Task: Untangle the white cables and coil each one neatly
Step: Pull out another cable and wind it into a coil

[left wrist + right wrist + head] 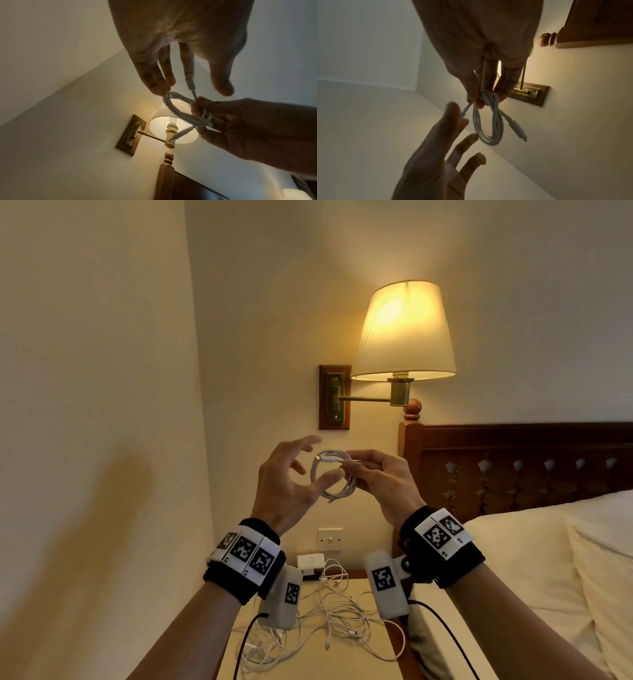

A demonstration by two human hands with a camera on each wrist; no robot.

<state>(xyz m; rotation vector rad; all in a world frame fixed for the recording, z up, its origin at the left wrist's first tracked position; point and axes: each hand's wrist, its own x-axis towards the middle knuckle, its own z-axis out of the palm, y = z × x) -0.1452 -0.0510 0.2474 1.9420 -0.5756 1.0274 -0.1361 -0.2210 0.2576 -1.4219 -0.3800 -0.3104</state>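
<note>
A white cable wound into a small coil hangs in the air in front of the wall. My right hand pinches the coil's strands at its right side. One plug end sticks out free. To the left of the coil, my left hand is spread open with its thumb and fingertips at the loop, gripping nothing. Below, several more white cables lie tangled on the bedside table.
A lit wall lamp on a brass arm hangs just above the hands. The dark wooden headboard and the bed with a pillow are to the right. A white charger and a wall switch sit behind the table.
</note>
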